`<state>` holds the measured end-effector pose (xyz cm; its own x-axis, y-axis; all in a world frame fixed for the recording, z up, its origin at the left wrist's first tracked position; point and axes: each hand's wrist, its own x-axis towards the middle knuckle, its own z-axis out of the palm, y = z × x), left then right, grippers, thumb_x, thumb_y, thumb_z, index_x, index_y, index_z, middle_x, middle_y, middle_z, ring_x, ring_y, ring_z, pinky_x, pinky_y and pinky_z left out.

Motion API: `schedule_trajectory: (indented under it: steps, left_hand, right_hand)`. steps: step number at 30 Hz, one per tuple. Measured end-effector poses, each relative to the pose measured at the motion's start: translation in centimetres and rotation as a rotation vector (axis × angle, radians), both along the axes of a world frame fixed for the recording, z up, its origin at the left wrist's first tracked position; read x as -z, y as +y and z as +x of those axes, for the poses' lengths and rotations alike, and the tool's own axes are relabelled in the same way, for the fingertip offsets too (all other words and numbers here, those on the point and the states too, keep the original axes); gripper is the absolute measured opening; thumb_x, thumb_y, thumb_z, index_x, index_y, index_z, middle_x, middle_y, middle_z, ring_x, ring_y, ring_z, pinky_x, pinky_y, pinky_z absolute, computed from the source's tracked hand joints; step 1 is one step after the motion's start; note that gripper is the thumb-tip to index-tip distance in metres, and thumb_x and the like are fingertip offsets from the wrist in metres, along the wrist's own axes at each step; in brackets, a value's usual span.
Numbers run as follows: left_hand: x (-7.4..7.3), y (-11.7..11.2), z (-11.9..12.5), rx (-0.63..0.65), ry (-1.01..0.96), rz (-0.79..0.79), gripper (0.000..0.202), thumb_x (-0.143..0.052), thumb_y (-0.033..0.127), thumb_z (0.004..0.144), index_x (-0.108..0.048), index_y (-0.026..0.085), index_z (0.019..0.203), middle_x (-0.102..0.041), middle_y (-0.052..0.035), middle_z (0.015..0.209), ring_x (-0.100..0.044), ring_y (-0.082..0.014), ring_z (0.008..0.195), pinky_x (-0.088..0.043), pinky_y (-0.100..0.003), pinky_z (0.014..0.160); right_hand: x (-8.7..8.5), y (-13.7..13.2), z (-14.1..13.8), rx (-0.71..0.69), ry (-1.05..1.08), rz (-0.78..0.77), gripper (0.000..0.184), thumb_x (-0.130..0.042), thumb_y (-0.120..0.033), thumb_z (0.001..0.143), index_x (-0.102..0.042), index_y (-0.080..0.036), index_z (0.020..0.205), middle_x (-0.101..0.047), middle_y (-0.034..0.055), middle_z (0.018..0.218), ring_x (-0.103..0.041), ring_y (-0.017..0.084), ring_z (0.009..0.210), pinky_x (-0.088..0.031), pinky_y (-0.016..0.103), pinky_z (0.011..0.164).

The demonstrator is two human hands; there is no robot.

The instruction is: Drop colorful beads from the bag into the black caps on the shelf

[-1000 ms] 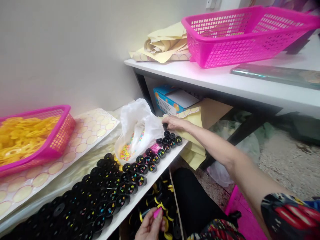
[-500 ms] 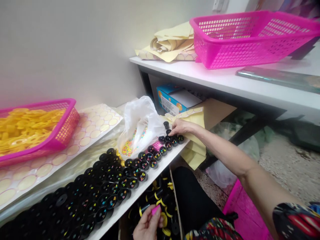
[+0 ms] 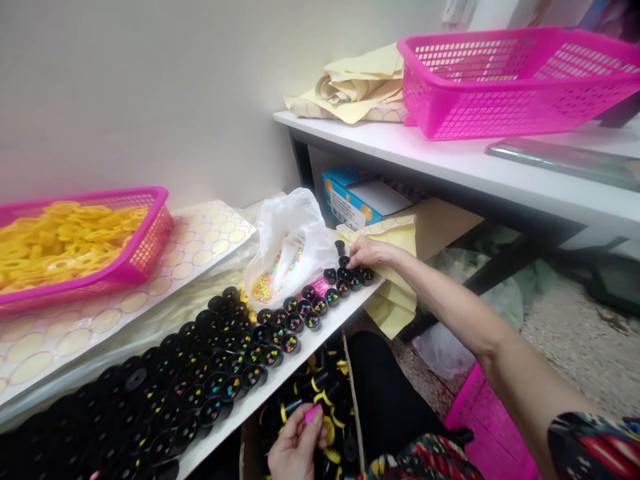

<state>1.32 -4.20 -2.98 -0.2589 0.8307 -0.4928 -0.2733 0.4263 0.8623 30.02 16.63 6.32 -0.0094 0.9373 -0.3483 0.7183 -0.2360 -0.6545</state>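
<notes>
My right hand (image 3: 367, 254) reaches to the far end of the low white shelf (image 3: 280, 390) and pinches a small black cap (image 3: 344, 261) among the last ones in the row. Many black caps with coloured beads inside (image 3: 220, 373) lie in rows along the shelf. A clear plastic bag of coloured beads (image 3: 285, 250) sits just left of that hand. My left hand (image 3: 297, 447) is low at the bottom edge, fingers closed on a small pink piece (image 3: 313, 413), above a box of black and yellow parts (image 3: 320, 407).
A pink basket of yellow rings (image 3: 75, 240) stands on sticker sheets (image 3: 200, 243) at the left. An empty pink basket (image 3: 515, 77) and folded yellow paper (image 3: 355, 87) sit on the upper white table (image 3: 480, 173). A blue box (image 3: 357, 200) lies underneath it.
My right hand has set one black cap apart at the far end and shifted slightly right onto the row's last caps. The view has drifted left. My left hand keeps hold of the pink piece.
</notes>
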Motion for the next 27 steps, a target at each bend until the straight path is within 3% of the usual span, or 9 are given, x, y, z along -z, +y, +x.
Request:
schedule_trajectory:
  steps: [8, 14, 24, 27]
  left_hand:
    - [-0.4, 0.0, 0.0, 0.037, 0.030, -0.007, 0.049, -0.089, 0.038, 0.036, -0.070, 0.010, 0.071, -0.062, -0.0013, 0.054, -0.053, -0.0109, 0.045, -0.043, -0.020, 0.041]
    - [-0.4, -0.1, 0.0, 0.041, 0.028, 0.001, 0.051, -0.089, 0.041, 0.037, -0.070, 0.010, 0.072, -0.061, -0.0015, 0.052, -0.053, -0.0115, 0.044, -0.044, -0.021, 0.041]
    - [0.3, -0.1, -0.2, 0.022, -0.023, -0.005, 0.050, -0.089, 0.038, 0.037, -0.069, 0.012, 0.074, -0.062, -0.0009, 0.054, -0.051, -0.0093, 0.044, -0.041, -0.019, 0.043]
    - [0.3, -0.2, -0.5, 0.048, -0.083, -0.002, 0.051, -0.089, 0.038, 0.042, -0.069, 0.013, 0.082, -0.062, -0.0007, 0.054, -0.050, -0.0084, 0.045, -0.040, -0.018, 0.044]
  right_hand:
    - [-0.1, -0.1, -0.2, -0.027, -0.226, 0.081, 0.006, -0.060, -0.021, 0.065, -0.062, -0.015, 0.065, -0.054, -0.0003, 0.055, -0.050, 0.013, 0.056, -0.033, 0.023, 0.051]
    - [0.0, -0.3, -0.2, -0.024, -0.214, 0.076, 0.017, -0.066, -0.031, 0.066, -0.060, -0.015, 0.061, -0.054, -0.0003, 0.056, -0.051, 0.013, 0.058, -0.033, 0.022, 0.050]
    - [-0.9, -0.8, -0.7, -0.021, -0.185, 0.064, 0.003, -0.061, -0.014, 0.061, -0.062, -0.014, 0.063, -0.056, -0.0008, 0.055, -0.051, 0.012, 0.055, -0.033, 0.021, 0.048]
    - [-1.2, -0.9, 0.1, 0.044, -0.106, 0.081, 0.004, -0.059, -0.010, 0.059, -0.060, -0.014, 0.059, -0.052, -0.0020, 0.048, -0.049, 0.010, 0.049, -0.032, 0.020, 0.044]
